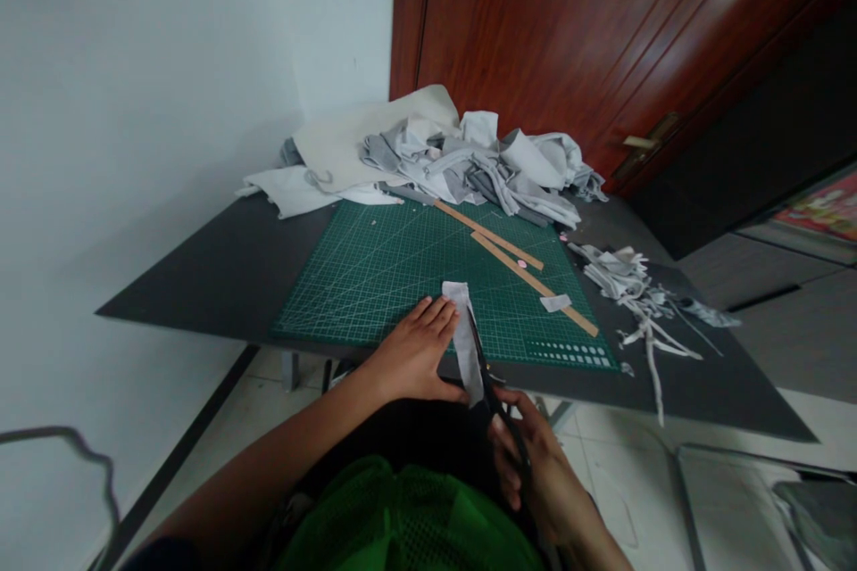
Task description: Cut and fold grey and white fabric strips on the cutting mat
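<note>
Heaped fabric (pixel 461 165) blocks the far edge of the cutting mat (pixel 354 277) at upper centre; tan strips (pixel 503 258) and a tangle of scraps (pixel 616 274) crowd centre-right. Open passage spans the mat's left half, as far as the left hand (pixel 420 352) at lower centre.

The strip (pixel 465 352) is pale grey, the scissors (pixel 494 401) black, and the mat (pixel 381 272) green with a fine white grid and white dots. Two flat sticks (pixel 536 285) show tan; the surface (pixel 220 281) is charcoal, the door (pixel 536 36) over there reddish brown.
</note>
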A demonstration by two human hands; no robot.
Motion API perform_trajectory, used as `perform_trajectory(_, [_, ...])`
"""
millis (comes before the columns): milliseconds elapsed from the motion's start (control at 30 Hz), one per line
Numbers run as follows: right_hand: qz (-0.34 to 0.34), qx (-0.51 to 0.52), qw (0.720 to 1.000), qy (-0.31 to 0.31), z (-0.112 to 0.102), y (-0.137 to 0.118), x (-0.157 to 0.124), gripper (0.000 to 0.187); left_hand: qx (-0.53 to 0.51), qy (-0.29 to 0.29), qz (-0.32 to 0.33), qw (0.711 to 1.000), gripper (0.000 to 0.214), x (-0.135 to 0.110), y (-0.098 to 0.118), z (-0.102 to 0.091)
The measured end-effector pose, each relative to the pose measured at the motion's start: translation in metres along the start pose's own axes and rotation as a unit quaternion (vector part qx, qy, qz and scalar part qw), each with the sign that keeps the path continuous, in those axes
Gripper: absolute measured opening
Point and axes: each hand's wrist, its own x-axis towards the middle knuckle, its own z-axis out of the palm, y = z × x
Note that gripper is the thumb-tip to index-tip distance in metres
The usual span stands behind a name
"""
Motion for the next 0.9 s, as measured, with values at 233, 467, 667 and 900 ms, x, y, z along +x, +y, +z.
perform_trajectory(233, [0.039, 0.037, 0.999, 0.010, -0.024, 0.010, -0.018, 0.067, -0.031, 0.017, 0.035, 0.999, 0.099, -0.005, 0.005, -0.012])
perform_trajectory(467, [0.052, 0.028, 0.998, -0.020, -0.032, 0.005, -0.020, 0.064, -0.030, 0.052, -0.005, 0.998, 0.112, -0.001, -0.001, 0.001])
perform_trajectory(667, [0.032, 0.014, 0.999, -0.035, -0.017, -0.001, -0.008, 0.061, -0.022, 0.038, -0.009, 0.999, 0.112, 0.000, -0.002, 0.001])
perform_trajectory(900, [-0.012, -0.025, 0.999, -0.019, -0.003, -0.002, 0.004, 0.065, -0.038, 0.034, -0.010, 0.999, 0.113, 0.001, -0.002, -0.004])
